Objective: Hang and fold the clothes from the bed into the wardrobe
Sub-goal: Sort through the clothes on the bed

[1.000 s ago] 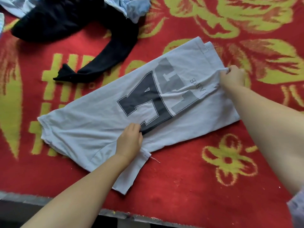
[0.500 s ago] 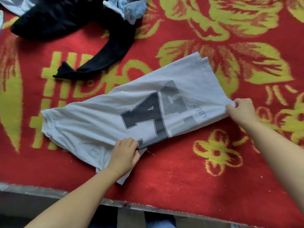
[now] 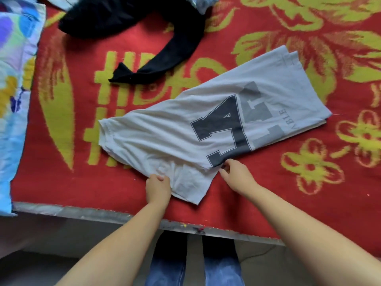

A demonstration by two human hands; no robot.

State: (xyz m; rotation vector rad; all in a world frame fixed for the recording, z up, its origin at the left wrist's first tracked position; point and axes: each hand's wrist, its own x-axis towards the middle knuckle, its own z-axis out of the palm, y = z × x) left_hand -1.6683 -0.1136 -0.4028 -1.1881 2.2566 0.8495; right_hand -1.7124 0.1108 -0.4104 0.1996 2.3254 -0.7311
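the grey t-shirt (image 3: pixel 216 129) lies folded lengthwise on the red bed cover (image 3: pixel 268 199), its loose sleeve (image 3: pixel 191 182) sticking out toward the near edge. my left hand (image 3: pixel 157 187) pinches the cloth where the sleeve starts, and my right hand (image 3: pixel 237 174) pinches the folded edge just below the dark number print. i judge this is the sleeve tuck; next both grips fold it in flat, well apart from the black garment (image 3: pixel 144 23).

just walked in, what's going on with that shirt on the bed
A person is folding a grey T-shirt on the red bedspread. The left hand grips the sleeve at the near edge; the right hand pinches the folded edge beside it. A black garment lies farther back, not yet folded.
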